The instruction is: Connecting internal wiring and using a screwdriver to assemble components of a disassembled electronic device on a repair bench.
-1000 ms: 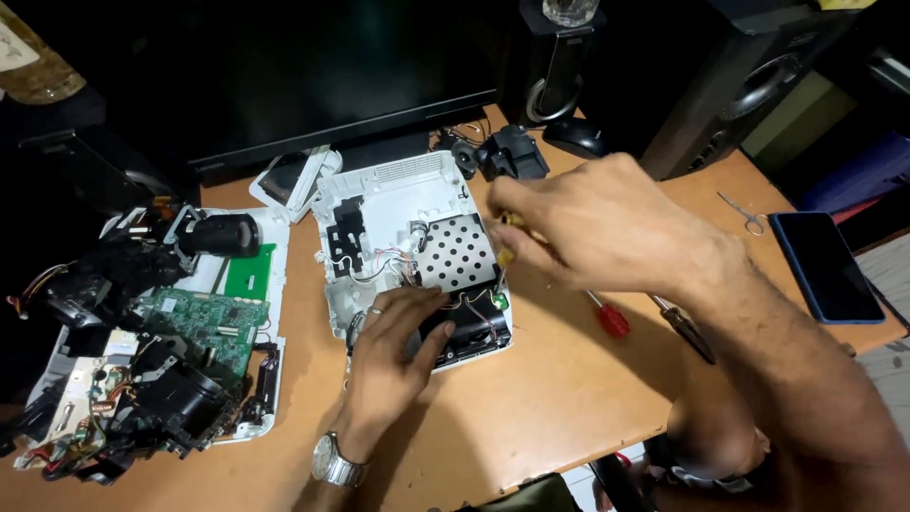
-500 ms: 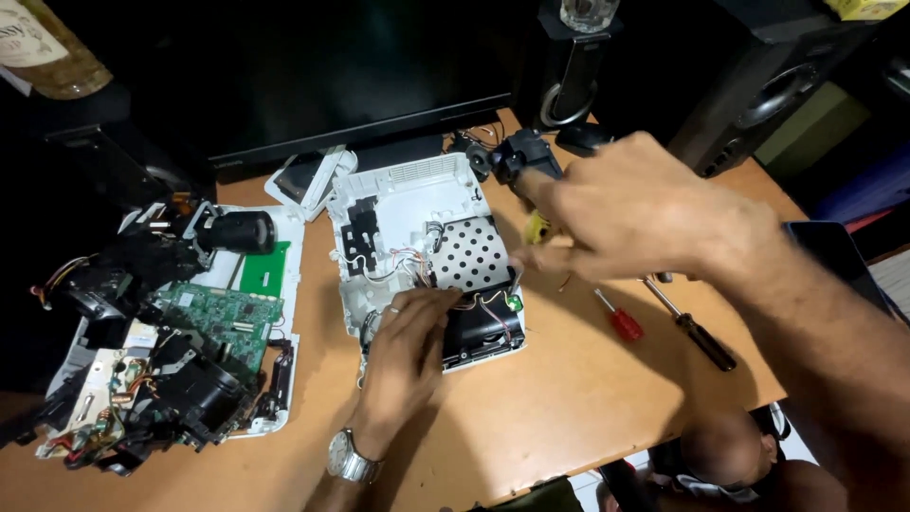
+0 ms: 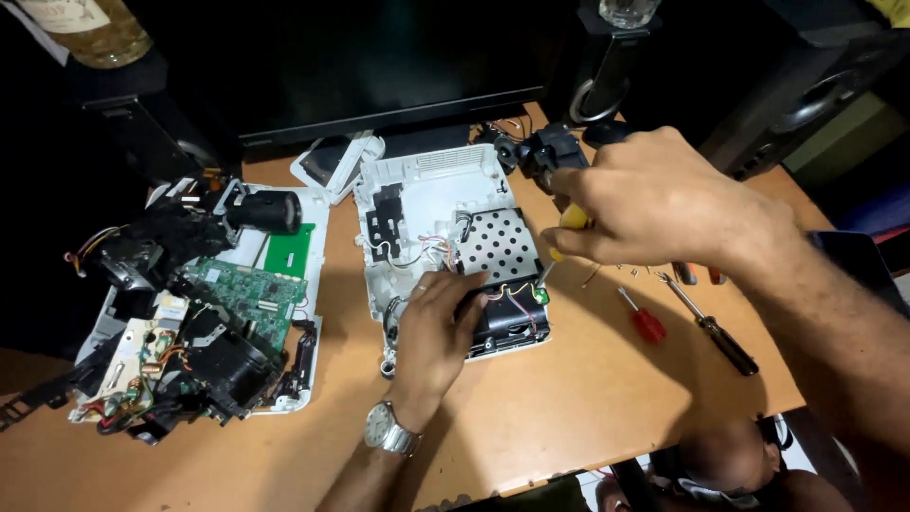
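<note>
Steadying the white casing (image 3: 428, 194) with flat, open left hand (image 3: 438, 327), while right hand (image 3: 654, 199) grips a yellow-handled screwdriver (image 3: 572, 220) over it.

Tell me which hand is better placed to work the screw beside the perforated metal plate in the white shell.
Right, most likely. The right hand already grips the yellow-handled screwdriver, its tip down by the perforated plate. The left hand lies across the black part in the white shell, steadying it.
</note>
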